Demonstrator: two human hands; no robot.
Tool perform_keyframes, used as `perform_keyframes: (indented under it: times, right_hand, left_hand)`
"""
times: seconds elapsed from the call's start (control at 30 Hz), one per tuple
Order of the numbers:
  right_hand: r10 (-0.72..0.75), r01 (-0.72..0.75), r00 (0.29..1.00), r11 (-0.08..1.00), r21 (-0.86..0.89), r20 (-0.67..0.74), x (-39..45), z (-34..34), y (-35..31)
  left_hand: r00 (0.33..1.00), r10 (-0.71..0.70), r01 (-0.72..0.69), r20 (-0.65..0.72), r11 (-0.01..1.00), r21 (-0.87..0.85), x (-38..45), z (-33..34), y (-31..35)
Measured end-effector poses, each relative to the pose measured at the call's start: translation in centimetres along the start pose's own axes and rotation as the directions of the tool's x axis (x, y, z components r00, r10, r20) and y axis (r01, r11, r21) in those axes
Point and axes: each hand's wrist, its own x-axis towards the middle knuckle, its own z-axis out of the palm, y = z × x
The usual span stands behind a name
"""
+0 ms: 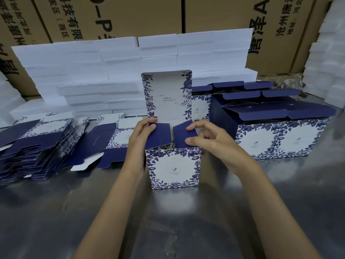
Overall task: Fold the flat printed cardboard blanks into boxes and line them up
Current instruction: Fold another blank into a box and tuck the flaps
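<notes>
A half-formed box (174,168) stands upright at the centre of the metal table (56,221), its white front panel edged with blue leaf print facing the viewer. Its tall lid panel (167,96) rises vertically at the far side, printed face toward the camera. Two dark blue side flaps lie folded inward over the open top. The left hand (139,136) grips the left flap (160,134), thumb on the flap's far edge and fingers down the box's left wall. The right hand (211,142) pinches the right flap (183,135) between curled fingers above and the thumb at its near edge.

To the left, a stack of flat blanks (35,146) lies fanned on the table, with a few loose blanks (104,139) between it and the box. To the right, finished boxes (274,135) stand in touching rows, their blue top flaps open and upright. Behind the work area, white foam slabs (104,71) are stacked in layers, and further white slabs stand at the far right edge. Brown shipping cartons (112,15) printed with black characters form the far wall.
</notes>
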Motion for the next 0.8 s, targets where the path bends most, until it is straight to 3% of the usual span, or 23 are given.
perform_keyframes:
  times: [0.13,0.4,0.53,0.63,0.8]
  right_hand:
    - [-0.021,0.025,0.993,0.999,0.029,-0.115,0.5,0.8,-0.3]
    - [-0.019,0.018,0.994,1.000,-0.018,-0.103,0.6,0.4,-0.9]
    - [0.063,-0.072,0.968,0.997,-0.028,-0.244,1.5,0.6,-0.9]
    - [0.140,-0.168,0.972,0.976,-0.137,-0.190,1.7,1.3,-0.7]
    - [0.156,-0.187,0.976,0.956,-0.227,-0.149,2.4,0.8,-1.8]
  left_hand:
    - [1.000,0.005,-0.005,0.022,1.000,0.005,0.0,0.0,0.2]
    - [0.998,-0.063,0.063,0.027,0.998,-0.008,-0.7,-0.2,0.4]
    - [0.998,-0.065,0.064,0.027,0.998,0.014,-0.8,-0.7,1.1]
    - [0.998,-0.065,0.065,0.027,0.998,0.024,-0.9,-0.9,1.2]
    - [0.996,-0.072,0.071,0.048,0.997,0.023,-1.0,-0.8,1.3]
